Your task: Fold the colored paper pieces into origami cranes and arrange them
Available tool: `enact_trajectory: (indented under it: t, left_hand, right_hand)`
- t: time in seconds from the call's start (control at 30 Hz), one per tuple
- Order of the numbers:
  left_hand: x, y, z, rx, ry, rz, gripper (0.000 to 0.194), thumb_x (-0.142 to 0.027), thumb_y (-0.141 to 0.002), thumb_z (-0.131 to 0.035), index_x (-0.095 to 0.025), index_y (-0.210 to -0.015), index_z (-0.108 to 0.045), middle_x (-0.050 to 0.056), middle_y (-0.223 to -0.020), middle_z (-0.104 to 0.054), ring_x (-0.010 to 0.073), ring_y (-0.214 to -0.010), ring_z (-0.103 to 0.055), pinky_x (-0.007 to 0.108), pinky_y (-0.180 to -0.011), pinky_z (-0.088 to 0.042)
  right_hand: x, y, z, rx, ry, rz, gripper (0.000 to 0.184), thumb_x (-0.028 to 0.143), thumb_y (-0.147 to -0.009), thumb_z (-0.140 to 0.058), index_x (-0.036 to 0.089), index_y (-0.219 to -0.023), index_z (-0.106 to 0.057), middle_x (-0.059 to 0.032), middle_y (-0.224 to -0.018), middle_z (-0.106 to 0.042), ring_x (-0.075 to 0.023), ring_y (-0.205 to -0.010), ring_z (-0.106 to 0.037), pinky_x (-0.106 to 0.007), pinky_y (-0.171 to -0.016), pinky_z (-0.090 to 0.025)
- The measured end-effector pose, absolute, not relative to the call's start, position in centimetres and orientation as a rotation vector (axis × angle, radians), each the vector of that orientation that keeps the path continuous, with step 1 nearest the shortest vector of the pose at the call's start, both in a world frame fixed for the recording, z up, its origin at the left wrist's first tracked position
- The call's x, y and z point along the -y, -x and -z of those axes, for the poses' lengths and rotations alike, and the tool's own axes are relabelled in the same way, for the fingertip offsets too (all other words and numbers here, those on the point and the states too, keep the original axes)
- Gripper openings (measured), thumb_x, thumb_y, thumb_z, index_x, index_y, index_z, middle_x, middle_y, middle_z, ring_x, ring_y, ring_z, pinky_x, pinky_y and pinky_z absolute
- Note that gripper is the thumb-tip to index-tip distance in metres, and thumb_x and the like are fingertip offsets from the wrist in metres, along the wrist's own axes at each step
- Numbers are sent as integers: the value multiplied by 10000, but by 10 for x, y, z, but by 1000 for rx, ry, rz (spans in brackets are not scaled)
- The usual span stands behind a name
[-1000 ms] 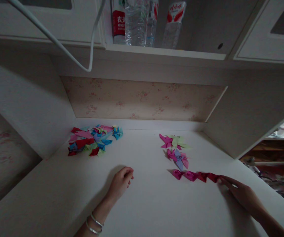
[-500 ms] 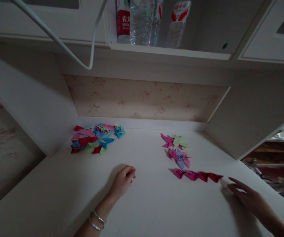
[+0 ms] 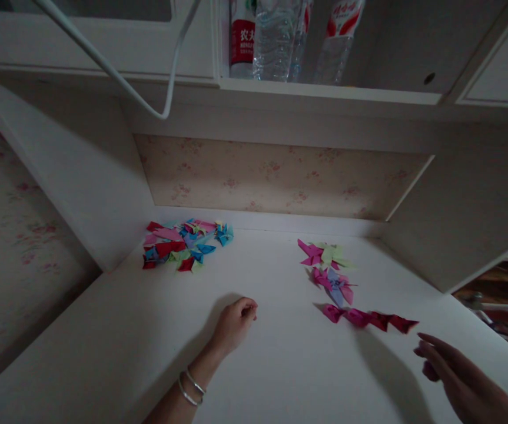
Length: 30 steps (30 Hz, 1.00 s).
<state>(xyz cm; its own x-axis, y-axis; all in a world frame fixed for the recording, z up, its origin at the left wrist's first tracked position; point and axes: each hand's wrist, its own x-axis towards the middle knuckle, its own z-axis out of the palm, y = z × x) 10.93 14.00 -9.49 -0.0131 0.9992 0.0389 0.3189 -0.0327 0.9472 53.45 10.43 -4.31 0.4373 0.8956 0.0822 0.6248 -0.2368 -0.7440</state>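
Note:
My left hand [image 3: 235,323], with two silver bangles [image 3: 191,388] on its wrist, rests loosely curled on the white tabletop; nothing shows in its fingers. My right hand [image 3: 461,377] hovers at the lower right, index finger stretched out, the lower fingers partly bent and dim. Its fingertip is close to the right end of a row of folded paper pieces [image 3: 379,321], magenta to dark red, and looks apart from it. Behind that row lie a pink and purple folded paper group [image 3: 334,284] and a pink and light green one [image 3: 326,254].
A pile of multicoloured folded paper [image 3: 178,244] lies at the back left. Overhead, a cabinet shelf [image 3: 324,93] holds several plastic bottles [image 3: 274,47], and a white cable [image 3: 116,76] hangs down. Side panels [image 3: 470,206] bound the tabletop [image 3: 275,365].
The view has shifted, so everything sits further right. My right hand looks raised, its fingers less spread, and its shadow now falls further left. My left hand keeps its curled pose.

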Motion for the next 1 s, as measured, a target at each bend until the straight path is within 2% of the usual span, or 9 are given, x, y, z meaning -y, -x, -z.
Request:
enact_trajectory:
  t: [0.1,0.17,0.33,0.4,0.53,0.67,0.87,1.0]
  left_hand:
    - [-139,-109,96,-1446,-1487,-1076,243,-346,-825,-491,-174,-869,-658,42,-735,-670,159,-646,-588,237,-596,-407]
    - [-139,-109,96,-1450,-1498,-1076,239,-335,-826,-490,-174,-871,-660,43,-739,-672,160,-649,-591,239,-600,-407]
    - [-138,-108,95,-1458,-1511,-1067,233,-320,-832,-484,-176,-871,-663,44,-743,-673,158,-653,-597,241,-603,-410]
    - [-138,-108,93,-1457,-1503,-1063,233,-313,-834,-482,-172,-880,-662,46,-746,-673,156,-656,-598,240,-605,-415]
    - [-139,-108,91,-1445,-1465,-1066,224,-286,-823,-484,-158,-880,-658,49,-757,-670,146,-645,-595,230,-584,-425]
    - [-145,-93,87,-1490,-1385,-1064,229,-263,-805,-483,-146,-910,-649,45,-764,-678,135,-599,-599,220,-539,-434]
    - [-170,-16,63,-1986,-1605,-1131,220,-266,-839,-472,-170,-920,-654,57,-919,-706,161,-801,-650,242,-743,-476]
    - [-197,34,39,-2308,-1803,-809,248,-243,-890,-414,-171,-997,-626,68,-1000,-692,171,-901,-637,254,-812,-456]
  right_hand:
    - [-102,-484,42,1300,1849,-610,499,631,-681,-551,239,-972,-653,-50,-748,-673,-252,-772,-637,-358,-745,-459]
    - [-102,-447,51,1301,1722,-709,467,605,-714,-574,215,-960,-652,-24,-706,-652,-221,-749,-617,-321,-753,-450]
    - [-96,-359,81,1212,1475,-1001,454,572,-743,-597,170,-941,-670,-30,-715,-648,-173,-612,-575,-261,-588,-472]
    - [-92,-339,86,1307,1519,-1014,433,560,-748,-599,175,-923,-694,-46,-734,-676,-190,-644,-607,-255,-590,-489]
    - [-89,-331,89,1598,1547,-914,386,538,-762,-586,212,-913,-725,-57,-842,-723,-220,-755,-659,-255,-697,-519]
    - [-91,-339,97,1737,1558,-811,414,549,-799,-523,212,-926,-728,-61,-940,-727,-216,-826,-676,-226,-742,-523]
    - [-98,-336,98,1842,1561,-775,451,548,-849,-454,196,-949,-717,-72,-953,-726,-210,-840,-678,-219,-761,-524]
    - [-103,-334,102,1864,1566,-745,446,555,-849,-460,203,-947,-716,-59,-951,-727,-201,-834,-684,-193,-738,-520]
